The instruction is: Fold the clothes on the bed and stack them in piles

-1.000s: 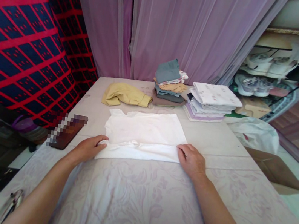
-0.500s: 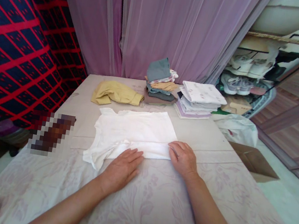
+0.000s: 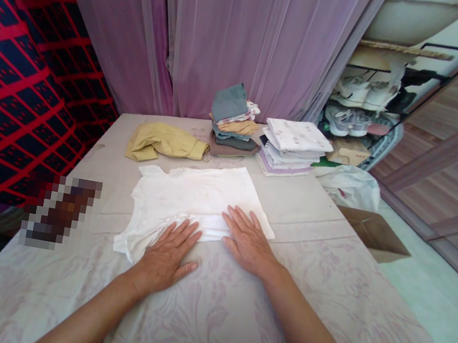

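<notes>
A white shirt (image 3: 191, 188) lies spread on the patterned cloth of the table (image 3: 223, 311), its near side folded over in a long strip. My left hand (image 3: 168, 255) rests flat on the near edge, close to the wrinkled part at the left, fingers spread. On the strip's right half lies my right hand (image 3: 247, 242), palm down with its fingers apart. Neither hand grips the fabric. The parts of the fold beneath both palms are hidden.
Behind the shirt are a crumpled yellow garment (image 3: 166, 143), a stack of folded coloured clothes (image 3: 233, 131) and a pile of folded white clothes (image 3: 294, 147). A pixelated patch covers something at the left edge. A cardboard box (image 3: 372, 230) stands right of the table.
My right hand has slid left from the shirt's right edge onto the strip, and its fingers have spread. My left hand has opened wider on the cloth. The view has shifted slightly.
</notes>
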`<move>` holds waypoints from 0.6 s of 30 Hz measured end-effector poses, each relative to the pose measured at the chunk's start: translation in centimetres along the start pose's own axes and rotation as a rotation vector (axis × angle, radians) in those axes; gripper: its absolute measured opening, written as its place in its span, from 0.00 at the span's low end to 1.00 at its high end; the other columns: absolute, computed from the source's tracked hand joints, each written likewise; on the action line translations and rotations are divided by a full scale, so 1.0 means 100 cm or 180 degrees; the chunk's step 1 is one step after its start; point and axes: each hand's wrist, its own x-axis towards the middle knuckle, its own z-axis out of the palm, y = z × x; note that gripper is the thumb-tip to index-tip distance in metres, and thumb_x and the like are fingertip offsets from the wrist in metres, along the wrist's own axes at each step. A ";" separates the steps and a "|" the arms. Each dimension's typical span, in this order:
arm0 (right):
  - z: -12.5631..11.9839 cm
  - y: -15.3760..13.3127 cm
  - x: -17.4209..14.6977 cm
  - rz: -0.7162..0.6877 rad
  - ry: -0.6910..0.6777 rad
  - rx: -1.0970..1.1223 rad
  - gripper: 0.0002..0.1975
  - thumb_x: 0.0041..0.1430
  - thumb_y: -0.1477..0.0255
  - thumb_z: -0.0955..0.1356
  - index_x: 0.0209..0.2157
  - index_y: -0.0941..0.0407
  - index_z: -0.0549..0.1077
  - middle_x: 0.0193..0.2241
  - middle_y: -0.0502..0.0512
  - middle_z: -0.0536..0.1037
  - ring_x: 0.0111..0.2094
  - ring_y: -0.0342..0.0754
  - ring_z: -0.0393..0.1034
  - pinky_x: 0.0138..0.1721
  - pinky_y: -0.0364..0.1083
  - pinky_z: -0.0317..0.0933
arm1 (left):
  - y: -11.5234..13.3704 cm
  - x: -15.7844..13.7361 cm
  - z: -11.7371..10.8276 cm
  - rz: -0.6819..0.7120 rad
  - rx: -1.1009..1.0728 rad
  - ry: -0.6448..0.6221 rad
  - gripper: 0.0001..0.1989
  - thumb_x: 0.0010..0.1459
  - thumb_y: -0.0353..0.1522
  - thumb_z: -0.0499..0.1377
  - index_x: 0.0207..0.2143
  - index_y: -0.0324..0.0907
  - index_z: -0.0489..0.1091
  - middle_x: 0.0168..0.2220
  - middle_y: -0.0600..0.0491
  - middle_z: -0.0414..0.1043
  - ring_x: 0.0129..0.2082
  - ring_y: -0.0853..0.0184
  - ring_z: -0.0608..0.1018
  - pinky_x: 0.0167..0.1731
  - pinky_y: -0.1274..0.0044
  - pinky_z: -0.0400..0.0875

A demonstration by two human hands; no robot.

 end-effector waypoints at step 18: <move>-0.003 0.019 -0.024 0.0224 -0.0056 -0.0445 0.26 0.65 0.64 0.57 0.63 0.54 0.55 0.65 0.59 0.52 0.65 0.53 0.43 0.63 0.62 0.37 | -0.005 -0.001 0.015 -0.0024 0.0507 0.0420 0.37 0.61 0.52 0.44 0.65 0.38 0.46 0.65 0.42 0.49 0.65 0.57 0.53 0.62 0.63 0.47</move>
